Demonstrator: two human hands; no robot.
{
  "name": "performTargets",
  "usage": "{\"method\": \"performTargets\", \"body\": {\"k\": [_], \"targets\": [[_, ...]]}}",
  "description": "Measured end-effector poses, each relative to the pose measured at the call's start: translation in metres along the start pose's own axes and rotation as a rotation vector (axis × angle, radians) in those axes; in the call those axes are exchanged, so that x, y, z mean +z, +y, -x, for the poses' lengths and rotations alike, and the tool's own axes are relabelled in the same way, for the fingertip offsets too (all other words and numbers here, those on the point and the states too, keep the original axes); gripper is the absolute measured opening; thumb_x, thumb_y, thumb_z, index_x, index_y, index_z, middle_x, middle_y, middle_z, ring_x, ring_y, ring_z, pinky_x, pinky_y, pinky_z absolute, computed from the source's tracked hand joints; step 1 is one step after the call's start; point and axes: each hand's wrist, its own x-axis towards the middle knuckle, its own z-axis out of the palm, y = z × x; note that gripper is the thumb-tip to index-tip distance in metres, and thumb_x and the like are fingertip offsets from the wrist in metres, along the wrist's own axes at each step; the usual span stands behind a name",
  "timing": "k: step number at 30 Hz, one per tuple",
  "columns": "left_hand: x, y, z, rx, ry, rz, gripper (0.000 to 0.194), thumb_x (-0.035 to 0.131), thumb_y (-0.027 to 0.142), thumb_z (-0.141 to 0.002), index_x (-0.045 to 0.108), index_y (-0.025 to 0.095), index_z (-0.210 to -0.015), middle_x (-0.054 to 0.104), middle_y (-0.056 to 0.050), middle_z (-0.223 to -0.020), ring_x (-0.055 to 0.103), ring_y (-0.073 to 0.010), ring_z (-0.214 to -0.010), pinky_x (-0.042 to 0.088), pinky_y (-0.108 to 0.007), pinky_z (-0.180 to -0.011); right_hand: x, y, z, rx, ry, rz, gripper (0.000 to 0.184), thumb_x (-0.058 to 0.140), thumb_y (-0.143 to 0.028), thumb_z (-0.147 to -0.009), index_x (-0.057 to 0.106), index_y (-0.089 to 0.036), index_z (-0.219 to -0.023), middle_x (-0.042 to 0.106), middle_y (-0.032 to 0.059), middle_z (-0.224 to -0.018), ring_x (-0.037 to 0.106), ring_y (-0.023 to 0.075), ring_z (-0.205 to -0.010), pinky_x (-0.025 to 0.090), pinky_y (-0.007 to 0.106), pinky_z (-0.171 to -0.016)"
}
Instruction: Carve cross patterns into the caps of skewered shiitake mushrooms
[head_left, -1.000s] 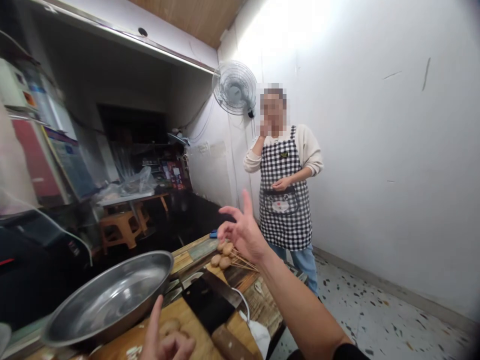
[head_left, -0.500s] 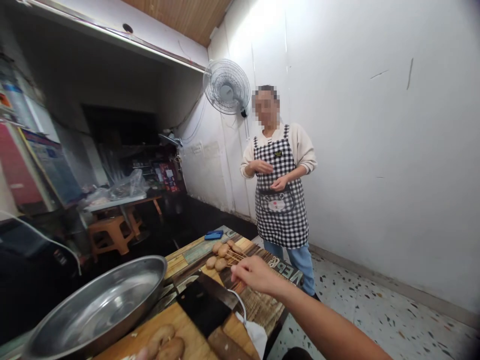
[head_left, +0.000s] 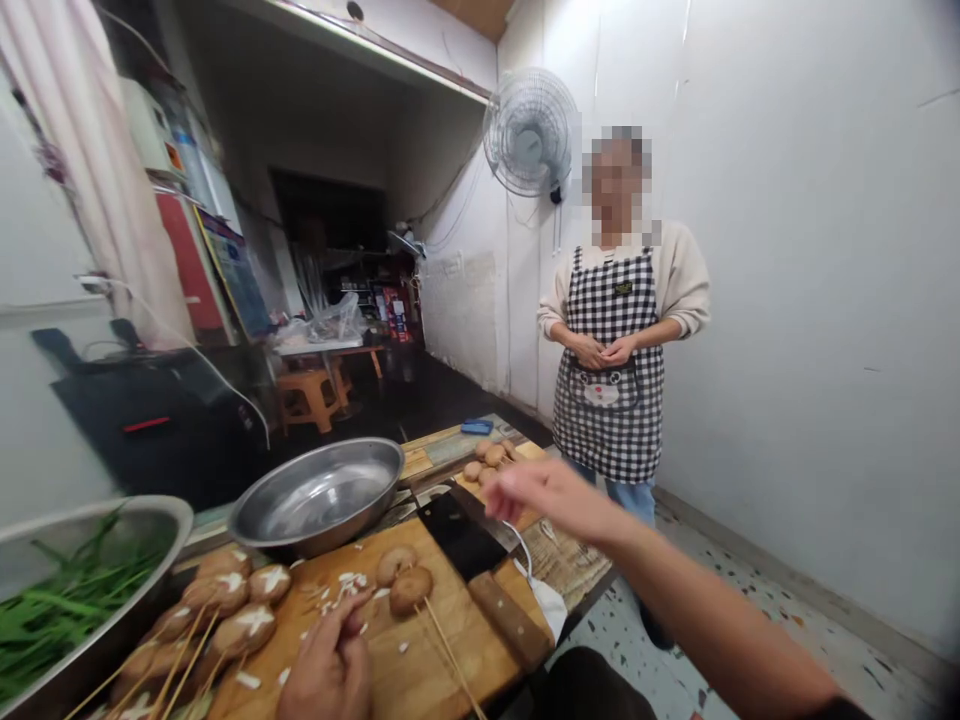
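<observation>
My left hand (head_left: 334,655) is low over the wooden cutting board (head_left: 367,650), fingers loosely stretched and nothing seen in them. Just right of its fingertips lies a skewer of mushrooms (head_left: 410,590), its thin sticks pointing towards me. My right hand (head_left: 536,495) hangs in the air beyond the cleaver, fingers drooping and a little blurred, with no object visible in it. The cleaver's dark blade (head_left: 461,530) and wooden handle (head_left: 510,620) lie across the board's right side. Past my right hand, more skewered mushrooms (head_left: 491,458) rest on the table, partly hidden by it.
Cross-cut mushrooms on skewers (head_left: 232,600) are piled at left, beside a bowl of green leaves (head_left: 169,520). A steel basin (head_left: 322,530) stands behind the board. A blue object (head_left: 476,427) lies at the far edge. A person in a checked apron (head_left: 607,400) stands opposite.
My view has swung left and down, bringing the leaves and mushroom pile in. My right hand has come away from the far skewers. The person opposite has brought both hands together.
</observation>
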Motion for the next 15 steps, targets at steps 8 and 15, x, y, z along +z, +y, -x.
{"method": "performTargets", "body": {"k": [8, 15], "targets": [[0.018, -0.022, -0.003, 0.125, 0.045, 0.026, 0.044, 0.049, 0.049, -0.084, 0.069, 0.018, -0.108, 0.071, -0.012, -0.116, 0.065, -0.0319, -0.112, 0.050, -0.053, -0.101, 0.082, 0.091, 0.046, 0.362, -0.058, 0.469, 0.052, 0.063, -0.035, -0.089, 0.060, -0.007, -0.132, 0.075, 0.0139, -0.095, 0.070, 0.0283, -0.091, 0.053, 0.043, -0.084], [0.020, -0.006, -0.002, 0.152, -0.074, -0.111, 0.040, 0.058, 0.037, -0.086, 0.066, 0.017, -0.119, 0.065, -0.014, -0.127, 0.059, -0.0280, -0.123, 0.046, -0.050, -0.108, 0.096, 0.093, 0.029, 0.357, -0.198, 0.515, 0.065, 0.055, -0.028, -0.085, 0.049, 0.005, -0.141, 0.059, 0.0359, -0.124, 0.054, 0.0501, -0.118, 0.036, 0.063, -0.099]]}}
